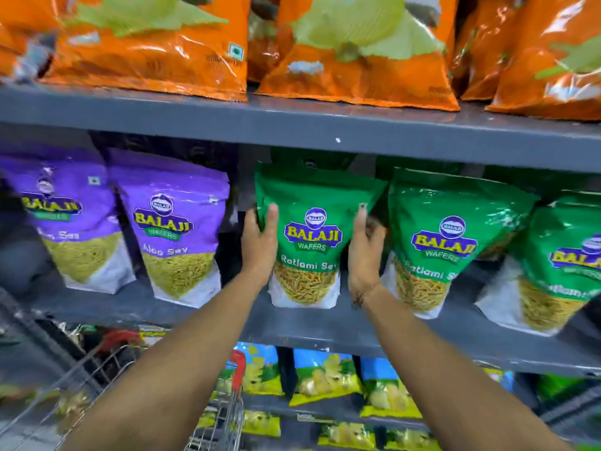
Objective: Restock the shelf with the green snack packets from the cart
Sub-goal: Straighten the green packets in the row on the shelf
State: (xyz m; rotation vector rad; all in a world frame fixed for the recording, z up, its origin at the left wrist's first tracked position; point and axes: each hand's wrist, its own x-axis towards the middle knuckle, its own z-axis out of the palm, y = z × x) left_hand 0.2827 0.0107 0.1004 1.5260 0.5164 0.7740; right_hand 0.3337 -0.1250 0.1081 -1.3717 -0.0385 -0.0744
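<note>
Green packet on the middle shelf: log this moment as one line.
stage: placing | left hand: grip on green packet left edge | right hand: grip on right edge | packet: upright on middle shelf

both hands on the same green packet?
Yes, the left hand grips the left edge and the right hand the right edge of one green Ratlami Sev packet standing on the middle shelf.

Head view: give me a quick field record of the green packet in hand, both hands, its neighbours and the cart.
held item: green foil Ratlami Sev packet, upright on the grey metal middle shelf
left hand: grip on packet's left edge
right hand: grip on packet's right edge
left neighbour: purple foil Aloo Sev packet, apart from it
right neighbour: second green Ratlami Sev packet, close beside
above: orange foil chip bags
cart: wire cart with red handle, lower left
</note>
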